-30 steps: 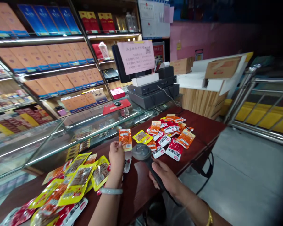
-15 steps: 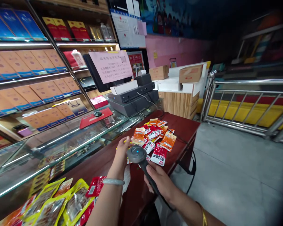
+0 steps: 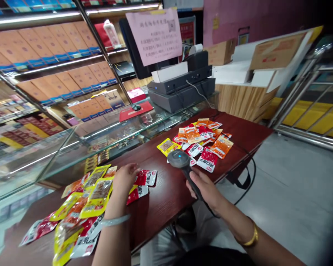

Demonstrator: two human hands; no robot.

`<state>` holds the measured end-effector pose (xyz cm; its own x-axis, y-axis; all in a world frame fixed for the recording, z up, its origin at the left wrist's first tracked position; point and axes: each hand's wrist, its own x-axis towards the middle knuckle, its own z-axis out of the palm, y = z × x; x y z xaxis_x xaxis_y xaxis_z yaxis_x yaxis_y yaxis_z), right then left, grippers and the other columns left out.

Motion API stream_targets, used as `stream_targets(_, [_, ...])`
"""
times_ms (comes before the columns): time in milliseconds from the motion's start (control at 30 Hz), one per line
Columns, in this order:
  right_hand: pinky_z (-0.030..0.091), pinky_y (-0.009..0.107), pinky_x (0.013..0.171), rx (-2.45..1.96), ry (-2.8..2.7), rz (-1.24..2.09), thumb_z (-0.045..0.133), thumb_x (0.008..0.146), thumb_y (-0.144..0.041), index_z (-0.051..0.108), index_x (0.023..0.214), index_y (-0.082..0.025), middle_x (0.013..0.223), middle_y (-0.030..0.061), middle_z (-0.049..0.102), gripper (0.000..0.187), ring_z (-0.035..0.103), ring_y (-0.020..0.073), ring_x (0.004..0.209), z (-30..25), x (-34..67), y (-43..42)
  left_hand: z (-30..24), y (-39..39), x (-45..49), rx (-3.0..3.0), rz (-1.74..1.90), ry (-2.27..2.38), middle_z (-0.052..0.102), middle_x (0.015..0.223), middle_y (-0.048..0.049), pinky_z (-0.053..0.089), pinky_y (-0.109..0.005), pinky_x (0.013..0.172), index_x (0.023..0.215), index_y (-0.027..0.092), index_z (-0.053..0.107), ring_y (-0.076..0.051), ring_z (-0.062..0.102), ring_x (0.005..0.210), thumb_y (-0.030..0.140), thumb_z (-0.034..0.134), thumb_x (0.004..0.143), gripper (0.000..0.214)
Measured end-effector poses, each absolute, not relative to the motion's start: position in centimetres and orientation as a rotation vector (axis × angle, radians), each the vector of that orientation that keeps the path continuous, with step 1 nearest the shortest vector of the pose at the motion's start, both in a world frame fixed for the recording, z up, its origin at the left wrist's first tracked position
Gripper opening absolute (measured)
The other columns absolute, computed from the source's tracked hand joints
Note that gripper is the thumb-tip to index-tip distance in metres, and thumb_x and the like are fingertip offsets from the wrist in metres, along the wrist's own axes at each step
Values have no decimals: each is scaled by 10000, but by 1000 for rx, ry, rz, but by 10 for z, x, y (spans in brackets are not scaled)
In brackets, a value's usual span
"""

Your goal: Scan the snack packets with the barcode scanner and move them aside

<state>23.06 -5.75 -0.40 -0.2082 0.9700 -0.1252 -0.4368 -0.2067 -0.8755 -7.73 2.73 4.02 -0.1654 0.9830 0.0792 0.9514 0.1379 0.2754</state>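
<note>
My right hand is wrapped round the handle of a dark barcode scanner; a small blue light shows on its head. The scanner is held over the near edge of a pile of snack packets, red, orange and yellow. A yellow packet lies just behind the scanner head. My left hand, with a pale bangle at the wrist, is over a second pile, its fingers loosely apart beside a red-and-white packet. Yellow packets lie to its left.
The packets lie on a dark red wooden table along a glass display counter. A cash drawer, a monitor with a pink sign and a red mouse pad stand beyond. A cable hangs off the table's right side.
My left hand has moved from the right pile back to the left pile. The camera view has turned down and left. The scanner stays in my right hand by the right pile.
</note>
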Motion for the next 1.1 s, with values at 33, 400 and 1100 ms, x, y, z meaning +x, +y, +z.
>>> stream_targets(33, [331,201,433,-874,-877,1667,656,839,-679,560,1176,-180,578,-87,498,609,396,75,433,-2,229,-58,38,25,-76,1996,325,2255,739,1204,-139,487,-371,939,1203,188,729,-287,670,1099,455,586,873,449])
stream_targets(400, [337,202,455,-909,-1034,1734,632,853,-689,566,1168,-177,610,-76,493,605,405,78,476,2,205,-68,27,7,-74,2159,-6,2340,542,1477,-183,325,-545,1105,1273,213,632,-390,407,1413,605,677,785,627])
stream_targets(1100, [324,205,447,-784,-1165,1731,611,865,-698,534,1251,-154,591,-82,512,672,412,75,447,8,171,-72,12,27,-51,1019,1671,1591,563,577,64,349,-212,464,886,221,489,-115,541,446,380,539,877,167])
